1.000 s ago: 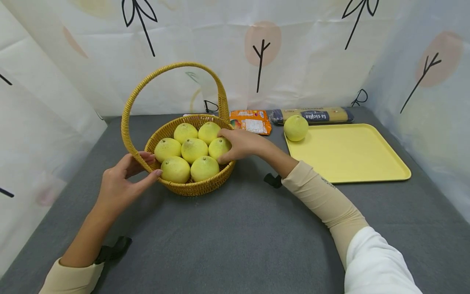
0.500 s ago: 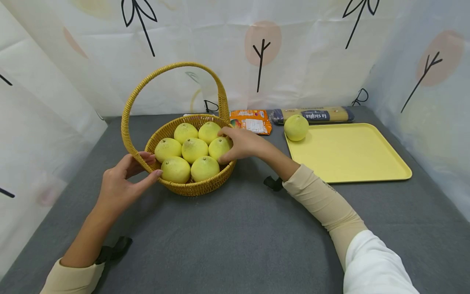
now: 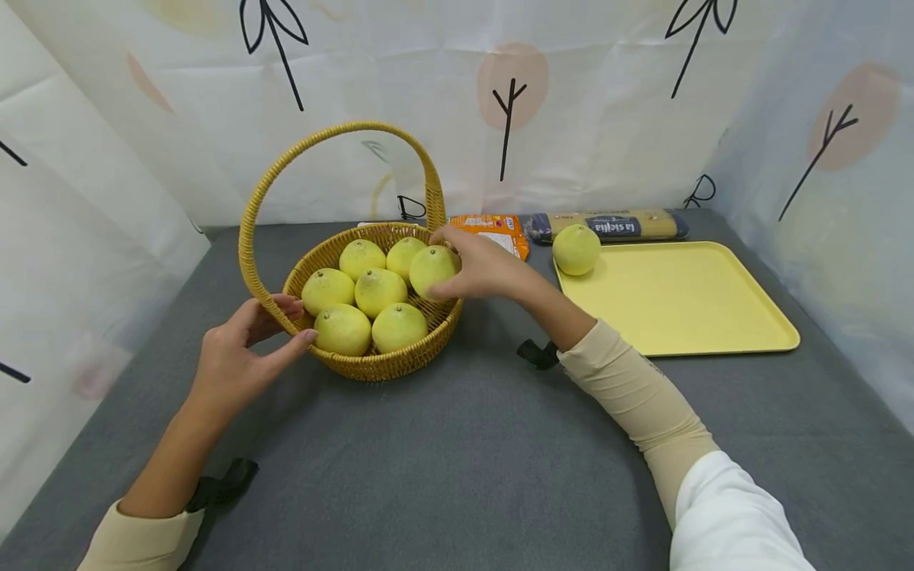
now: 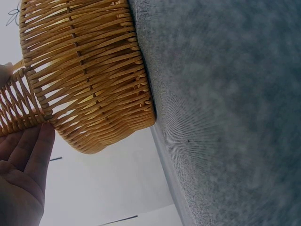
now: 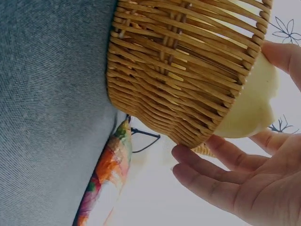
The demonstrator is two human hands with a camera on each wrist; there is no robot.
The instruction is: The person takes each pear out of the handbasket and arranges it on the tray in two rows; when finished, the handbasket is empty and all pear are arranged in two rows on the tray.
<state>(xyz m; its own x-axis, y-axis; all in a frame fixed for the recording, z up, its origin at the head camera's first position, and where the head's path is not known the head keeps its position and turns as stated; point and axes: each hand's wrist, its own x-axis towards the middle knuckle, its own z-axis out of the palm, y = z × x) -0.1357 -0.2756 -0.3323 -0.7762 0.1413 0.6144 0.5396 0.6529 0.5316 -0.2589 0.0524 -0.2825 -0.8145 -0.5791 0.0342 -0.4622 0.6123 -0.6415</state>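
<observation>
A yellow wicker basket (image 3: 378,366) with a tall hoop handle stands left of centre, holding several pale yellow grapefruits (image 3: 343,329). My left hand (image 3: 239,353) holds the basket at its left side, where the handle meets the rim, with thumb and fingers on either side. At the right rim my right hand (image 3: 481,266) grips one grapefruit (image 3: 432,270) between thumb and fingers, raised a little above the others. In the right wrist view this grapefruit (image 5: 251,103) shows partly behind the basket wall (image 5: 178,70), with fingertips close to the rim.
On the right lies a yellow tray (image 3: 685,297), with a single grapefruit (image 3: 576,250) at its back left corner. Behind it is a pasta packet (image 3: 614,225); an orange packet (image 3: 493,226) lies right behind the basket. Patterned white cloth walls (image 3: 607,143) surround the grey table (image 3: 457,460).
The gripped grapefruit has risen slightly up and to the right, opening a gap beside its neighbours. My right hand moved with it; the left hand and basket stayed in place.
</observation>
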